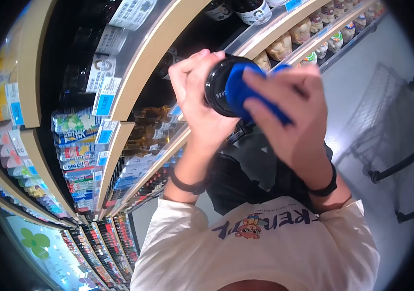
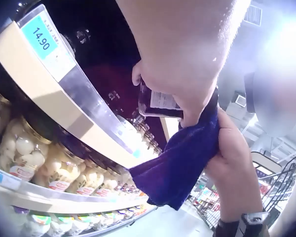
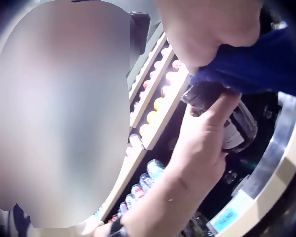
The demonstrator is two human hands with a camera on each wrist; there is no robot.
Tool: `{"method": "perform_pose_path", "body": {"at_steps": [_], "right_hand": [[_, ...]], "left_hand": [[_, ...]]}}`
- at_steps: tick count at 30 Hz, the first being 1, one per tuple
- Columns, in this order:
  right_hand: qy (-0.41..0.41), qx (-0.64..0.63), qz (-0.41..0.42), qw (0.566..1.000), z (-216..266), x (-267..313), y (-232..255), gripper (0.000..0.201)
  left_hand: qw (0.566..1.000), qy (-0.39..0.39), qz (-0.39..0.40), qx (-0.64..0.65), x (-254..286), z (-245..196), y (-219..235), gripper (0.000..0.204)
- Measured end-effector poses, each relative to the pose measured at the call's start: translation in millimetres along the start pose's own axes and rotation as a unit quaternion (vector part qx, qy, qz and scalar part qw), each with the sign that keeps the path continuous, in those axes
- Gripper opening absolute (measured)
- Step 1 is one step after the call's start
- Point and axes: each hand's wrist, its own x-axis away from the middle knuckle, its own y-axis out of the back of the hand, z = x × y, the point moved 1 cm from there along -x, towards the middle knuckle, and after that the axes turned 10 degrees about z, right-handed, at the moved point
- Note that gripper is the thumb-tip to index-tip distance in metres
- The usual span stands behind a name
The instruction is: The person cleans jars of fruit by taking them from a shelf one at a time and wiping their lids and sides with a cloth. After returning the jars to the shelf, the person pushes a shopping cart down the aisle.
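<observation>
My left hand grips a dark glass jar with a black lid. In the left wrist view the jar shows a white label below the hand. My right hand holds a blue cloth between thumb and fingers, its fingers blurred. The cloth overlaps the lid in the head view and covers part of it. Seen from the right wrist, the cloth lies against the jar's top, while the left hand wraps round the glass.
Shelves with pale wooden edges and price tags run along the left and front. Dark labelled jars stand behind the left hand, with jars of pale pickled food on a lower shelf. A shopping cart stands on the grey floor at right.
</observation>
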Motion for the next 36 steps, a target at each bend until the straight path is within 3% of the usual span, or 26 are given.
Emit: {"method": "perform_pose_path", "body": {"at_steps": [2,4,6,8,10,12,16,18,23,24,26,27,30,31,36], "right_hand": [[-0.028,-0.008,0.098,0.995,18.3,15.6,-6.8,0.036],[-0.001,-0.069,0.138,0.988,25.8,23.3,-12.5,0.036],[0.023,-0.127,0.173,0.976,32.5,26.1,-14.6,0.035],[0.081,-0.118,0.159,0.977,40.6,21.0,-10.2,0.035],[0.071,-0.073,0.129,0.986,50.2,18.7,-7.7,0.031],[0.028,-0.024,-0.063,0.997,52.4,13.5,-7.2,0.029],[0.077,0.058,-0.067,0.993,56.6,-7.9,-10.7,0.029],[0.066,0.059,-0.004,0.996,67.1,-17.0,-20.2,0.030],[0.129,0.150,0.071,0.978,87.4,-18.0,-28.8,0.040],[0.132,0.151,0.075,0.977,89.0,-14.7,-28.9,0.040],[0.170,0.126,0.161,0.964,89.5,-7.3,-27.7,0.043],[0.174,0.108,0.214,0.955,86.6,-4.1,-23.1,0.035],[0.108,0.106,0.282,0.947,86.0,-4.1,-12.4,0.025],[0.095,0.107,0.268,0.953,85.5,-5.2,-10.8,0.015],[0.073,0.047,0.183,0.979,81.0,-8.5,-5.3,0.012]], "left_hand": [[0.997,0.003,-0.015,-0.078,-2.4,-5.2,8.1,0.073],[0.991,0.120,-0.058,-0.008,0.5,-11.6,10.8,0.066],[0.993,0.099,-0.052,-0.026,2.7,-13.5,18.1,0.068],[0.997,0.048,-0.044,-0.028,5.1,-15.1,24.6,0.074],[0.997,0.053,-0.059,0.015,11.7,-12.7,31.0,0.076],[0.994,0.055,-0.074,0.058,15.7,-15.1,37.3,0.078],[0.996,0.029,-0.077,-0.022,16.4,-31.3,47.9,0.075],[0.996,0.031,-0.074,-0.034,19.6,-38.2,49.7,0.074],[0.993,0.066,-0.079,-0.054,31.7,-36.4,58.8,0.069],[0.994,0.043,-0.078,-0.056,32.5,-31.0,62.4,0.068],[0.994,0.023,-0.083,-0.061,35.7,-28.0,66.7,0.067],[0.994,0.049,-0.091,-0.038,37.4,-28.8,67.4,0.068],[0.989,0.109,-0.098,0.010,43.1,-37.2,72.9,0.075],[0.991,0.103,-0.088,-0.005,46.0,-35.8,74.6,0.080],[0.992,0.092,-0.085,-0.009,52.2,-32.4,78.1,0.086]]}}
